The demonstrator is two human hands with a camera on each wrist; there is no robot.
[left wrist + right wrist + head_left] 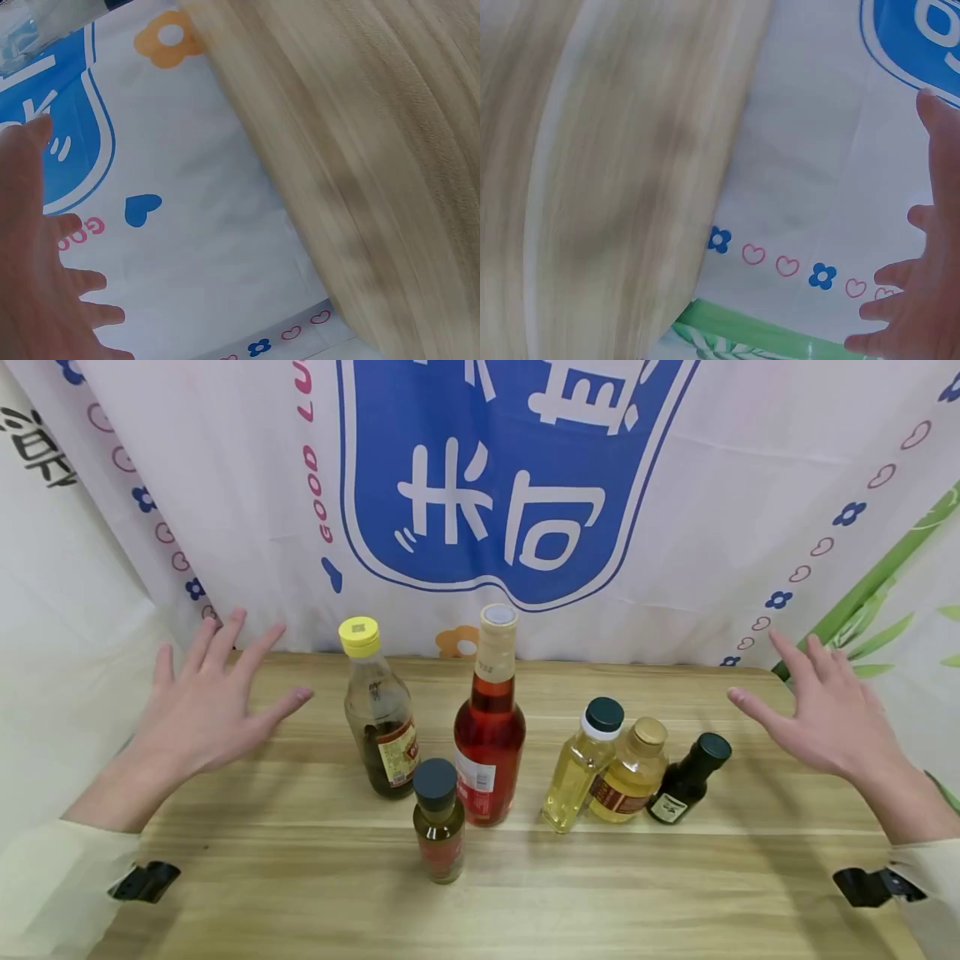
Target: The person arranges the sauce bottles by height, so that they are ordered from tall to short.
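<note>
My left hand [213, 710] hovers over the table's left side with fingers spread, holding nothing. Nearest to it stands a yellow-capped bottle [382, 727] partly filled with dark liquid. Over the right side my right hand [832, 714] is likewise spread and holds nothing. The closest thing to it is a small dark bottle [688, 778] with a dark green cap. In the middle stands a tall bottle of red liquid [490, 735]. A small black-capped bottle [439, 827] overlaps its lower left. A slim bottle of pale yellow oil [577, 772] and a squat gold-capped bottle [632, 772] stand right of centre.
The bottles stand on a wood-grain table [300, 885]. Behind its far edge hangs a white cloth [735, 527] with a blue printed emblem. Black wrist straps show at both sleeves [52, 885].
</note>
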